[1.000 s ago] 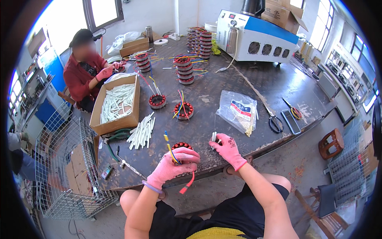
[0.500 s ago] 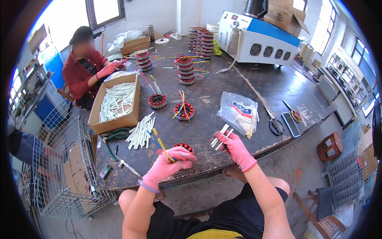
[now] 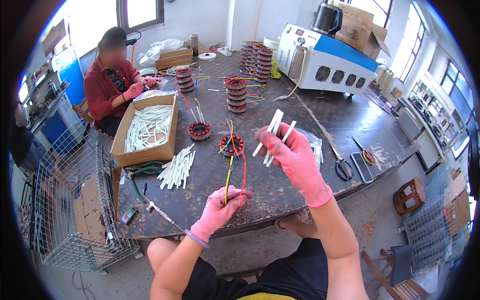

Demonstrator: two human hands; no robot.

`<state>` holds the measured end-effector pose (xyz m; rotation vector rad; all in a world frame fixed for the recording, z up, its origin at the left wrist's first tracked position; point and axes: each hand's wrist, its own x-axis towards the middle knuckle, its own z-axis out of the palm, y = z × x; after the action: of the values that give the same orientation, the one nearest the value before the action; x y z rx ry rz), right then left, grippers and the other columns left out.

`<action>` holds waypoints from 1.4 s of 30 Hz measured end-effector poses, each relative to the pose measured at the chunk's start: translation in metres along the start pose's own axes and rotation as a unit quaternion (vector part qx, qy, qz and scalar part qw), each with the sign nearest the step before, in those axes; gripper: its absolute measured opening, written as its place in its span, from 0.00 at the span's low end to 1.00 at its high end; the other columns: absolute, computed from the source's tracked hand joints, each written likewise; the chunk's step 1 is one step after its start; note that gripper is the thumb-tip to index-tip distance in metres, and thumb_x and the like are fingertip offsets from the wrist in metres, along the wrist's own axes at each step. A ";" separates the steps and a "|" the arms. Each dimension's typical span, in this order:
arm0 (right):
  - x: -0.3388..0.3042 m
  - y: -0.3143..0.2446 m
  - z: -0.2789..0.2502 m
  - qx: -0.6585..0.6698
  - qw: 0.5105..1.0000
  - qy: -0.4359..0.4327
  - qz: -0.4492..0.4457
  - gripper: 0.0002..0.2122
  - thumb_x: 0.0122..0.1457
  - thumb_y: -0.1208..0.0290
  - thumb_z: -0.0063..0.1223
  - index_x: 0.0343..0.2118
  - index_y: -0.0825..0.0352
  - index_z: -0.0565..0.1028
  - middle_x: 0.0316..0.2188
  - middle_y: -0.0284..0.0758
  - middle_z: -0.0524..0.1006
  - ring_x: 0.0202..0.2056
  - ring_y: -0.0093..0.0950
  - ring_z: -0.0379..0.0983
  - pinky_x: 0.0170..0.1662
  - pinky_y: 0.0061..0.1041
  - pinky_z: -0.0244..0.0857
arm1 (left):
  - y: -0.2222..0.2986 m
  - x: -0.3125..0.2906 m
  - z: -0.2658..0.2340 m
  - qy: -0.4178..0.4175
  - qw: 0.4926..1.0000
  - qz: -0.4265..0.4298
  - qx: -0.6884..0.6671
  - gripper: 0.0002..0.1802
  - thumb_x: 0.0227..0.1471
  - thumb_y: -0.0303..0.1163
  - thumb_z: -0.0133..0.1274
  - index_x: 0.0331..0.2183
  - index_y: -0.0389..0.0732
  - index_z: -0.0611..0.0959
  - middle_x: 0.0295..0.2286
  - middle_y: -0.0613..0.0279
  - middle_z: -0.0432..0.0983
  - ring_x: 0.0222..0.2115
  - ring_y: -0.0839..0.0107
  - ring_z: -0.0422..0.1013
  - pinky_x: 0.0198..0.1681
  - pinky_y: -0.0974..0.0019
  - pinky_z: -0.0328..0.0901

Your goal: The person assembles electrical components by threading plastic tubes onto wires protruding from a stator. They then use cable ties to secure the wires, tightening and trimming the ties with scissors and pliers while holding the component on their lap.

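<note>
My left hand (image 3: 218,212), in a pink glove, is closed on a bundle of wires (image 3: 229,176), yellow, blue and red, which rise from its fingers. The stator under that hand is almost wholly hidden. Several short white tubes (image 3: 274,125) are pinched in my gloved right hand (image 3: 295,159), raised over the table to the right of the wires. Just beyond my left hand lies a round stator (image 3: 232,145) with red windings and coloured wires. Another stator (image 3: 199,131) sits farther left, white tubes on its wires. A loose pile of white tubes (image 3: 177,167) lies nearby.
A cardboard box (image 3: 145,159) full of white tubes stands at left. Stacked stators (image 3: 236,95) rise farther back. Scissors (image 3: 343,169) and a phone (image 3: 362,167) lie right, a blue-white machine (image 3: 325,57) behind. A co-worker (image 3: 112,85) in pink gloves sits far left.
My right hand has risen, bringing the white tubes up and slightly left. The wires in my left hand, earlier leaning left, now stand nearly upright, with a red one showing.
</note>
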<state>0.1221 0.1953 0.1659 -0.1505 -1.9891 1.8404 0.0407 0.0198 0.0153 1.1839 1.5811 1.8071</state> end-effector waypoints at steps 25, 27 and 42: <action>0.007 -0.037 0.015 -0.190 0.981 -0.044 0.006 0.09 0.61 0.65 0.56 0.32 0.67 0.76 0.22 0.26 0.75 0.22 0.11 0.63 0.25 0.16 0.56 | 0.005 0.000 -0.002 0.026 0.999 -0.021 -0.023 0.08 0.59 0.28 0.53 0.39 0.36 0.84 0.22 0.71 0.68 0.23 0.83 0.65 0.27 0.75 0.61; 0.005 -0.042 0.017 -0.182 0.982 -0.046 0.014 0.09 0.61 0.65 0.55 0.33 0.66 0.77 0.22 0.26 0.75 0.22 0.11 0.63 0.25 0.16 0.56 | 0.005 0.000 -0.003 0.029 0.999 -0.019 -0.029 0.09 0.59 0.28 0.53 0.39 0.35 0.83 0.23 0.71 0.67 0.23 0.84 0.64 0.27 0.75 0.61; -0.007 0.013 0.015 -0.179 0.979 -0.100 0.017 0.07 0.63 0.69 0.53 0.38 0.66 0.76 0.23 0.23 0.75 0.22 0.10 0.62 0.25 0.15 0.56 | 0.010 0.000 0.002 0.060 0.998 0.001 -0.029 0.09 0.58 0.23 0.50 0.39 0.34 0.83 0.25 0.72 0.68 0.24 0.83 0.64 0.28 0.76 0.60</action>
<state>0.1203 0.1808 0.1509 -0.1082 -2.4615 1.5519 0.0443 0.0189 0.0248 1.0694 1.5811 1.9456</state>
